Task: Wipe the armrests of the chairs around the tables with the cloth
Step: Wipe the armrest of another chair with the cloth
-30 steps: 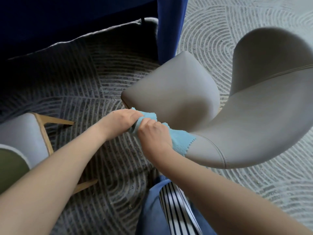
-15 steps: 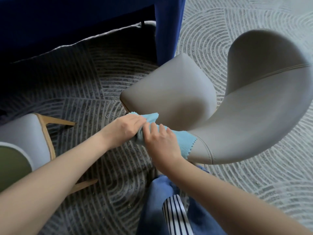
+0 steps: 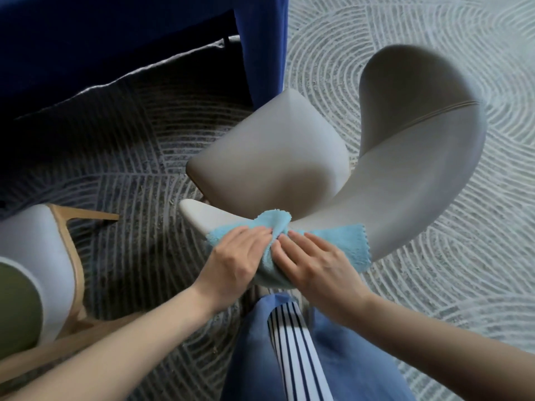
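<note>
Near armrest of grey smooth-upholstered shell chair runs from 4 o'clock in to centre frame, ending in a rounded, tapered tip that points toward 9 o'clock. Light blue fluffy microfibre cloth is draped over that armrest just below centre, wrapped down its near side and bunched into a ridge at the middle; its zigzag-cut edge hangs at 4 o'clock. Left hand lies on the cloth's 9 o'clock half, fingers laid out and pressing, not curled into a grip so far as can be seen. Right hand is on the 3 o'clock half, fingers spread flat and pressing; the two sets of fingertips almost meet at the ridge. Chair's padded seat, with rounded corners, sits just above centre; its curved back sweeps up to 1 o'clock. The seat's far corner sits close against the hanging edge of the deep blue fabric-draped surface filling 10 to 12 o'clock. Open grey carpet with raised arc-pattern pile lies from 1 to 5 o'clock. A second chair with a pale seat shell and light wooden legs stands at 8 o'clock, a strip of carpet between it and the armrest tip. Blue garment with a navy-and-white striped panel is at 6 o'clock, directly under the hands.
</note>
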A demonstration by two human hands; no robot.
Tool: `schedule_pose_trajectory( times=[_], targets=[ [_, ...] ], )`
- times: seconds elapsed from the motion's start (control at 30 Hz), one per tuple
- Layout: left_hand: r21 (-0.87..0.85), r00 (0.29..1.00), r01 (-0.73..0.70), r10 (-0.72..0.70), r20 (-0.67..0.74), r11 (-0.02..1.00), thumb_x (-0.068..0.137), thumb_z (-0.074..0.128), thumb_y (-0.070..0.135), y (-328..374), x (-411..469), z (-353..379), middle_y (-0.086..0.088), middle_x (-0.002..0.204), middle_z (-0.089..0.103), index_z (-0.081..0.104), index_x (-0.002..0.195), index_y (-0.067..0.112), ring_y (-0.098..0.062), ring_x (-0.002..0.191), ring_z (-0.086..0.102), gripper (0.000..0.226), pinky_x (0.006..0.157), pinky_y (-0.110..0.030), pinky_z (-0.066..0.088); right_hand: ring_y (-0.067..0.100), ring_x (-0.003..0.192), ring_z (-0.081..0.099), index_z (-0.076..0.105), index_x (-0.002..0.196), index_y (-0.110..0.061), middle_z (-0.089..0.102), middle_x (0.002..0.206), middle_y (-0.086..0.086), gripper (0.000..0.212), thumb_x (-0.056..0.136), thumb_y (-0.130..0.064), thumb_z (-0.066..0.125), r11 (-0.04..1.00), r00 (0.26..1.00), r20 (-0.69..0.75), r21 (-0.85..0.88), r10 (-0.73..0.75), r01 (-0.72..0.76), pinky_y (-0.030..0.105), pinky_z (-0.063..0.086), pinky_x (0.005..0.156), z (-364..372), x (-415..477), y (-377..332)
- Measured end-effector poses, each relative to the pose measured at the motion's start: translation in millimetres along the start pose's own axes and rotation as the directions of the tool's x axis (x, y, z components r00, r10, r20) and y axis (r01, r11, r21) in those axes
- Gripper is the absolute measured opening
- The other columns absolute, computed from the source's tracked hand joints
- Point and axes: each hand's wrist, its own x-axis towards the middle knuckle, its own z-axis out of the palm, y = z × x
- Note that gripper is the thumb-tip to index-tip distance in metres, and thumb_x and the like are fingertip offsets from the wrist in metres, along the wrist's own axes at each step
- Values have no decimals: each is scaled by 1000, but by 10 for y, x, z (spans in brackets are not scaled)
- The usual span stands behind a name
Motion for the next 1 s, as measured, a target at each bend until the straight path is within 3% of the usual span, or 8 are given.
schedule_pose_trajectory(
  times=[0.27,0.37,0.63,0.73,0.87,1.0],
  targets=[
    [30,992,121,-122,43,992,64,84,7,748,401,175,-18,107,68,67,107,-7,-28,96,68,48,91,-36,49,25,109,63,66,107,-7,67,113,7,20,93,-9,51,975,980,-29,93,-198,200,39,51,91,-211,-429,785],
    [58,989,149,-149,0,987,74,68,2,975,579,263,-19,107,68,66,107,-8,-28,96,68,35,91,-36,50,26,110,62,63,107,-5,66,114,8,17,93,-9,55,957,966,-52,135,-254,259,40,50,92,-246,-521,1086],
    [137,966,256,-257,-10,957,83,40,-2,1517,1248,566,-21,110,68,66,110,-7,-27,99,68,37,88,-34,53,24,112,62,67,107,-7,67,118,7,23,97,-15,48,908,923,-42,168,-383,384,39,47,100,-372,-662,2007],
    [175,949,315,-315,-28,933,81,43,-5,1695,1590,714,-22,108,68,67,108,-7,-28,96,69,37,85,-34,55,24,112,62,68,108,-7,67,118,7,28,98,-18,45,883,900,-45,179,-433,433,38,47,100,-423,-638,2411],
    [175,914,398,-405,4,901,69,63,-6,1870,2027,868,-24,107,68,66,109,-9,-29,94,70,40,79,-34,57,24,111,63,70,110,-7,67,119,7,30,95,-20,48,854,870,-23,180,-492,488,37,45,102,-466,-570,2875],
    [209,888,444,-459,28,872,73,54,-5,1962,2471,994,-25,105,68,65,109,-9,-29,92,70,38,76,-34,57,24,112,63,70,110,-7,66,121,7,32,93,-20,47,826,841,14,200,-540,527,38,41,104,-522,-443,3342]
  ],
)
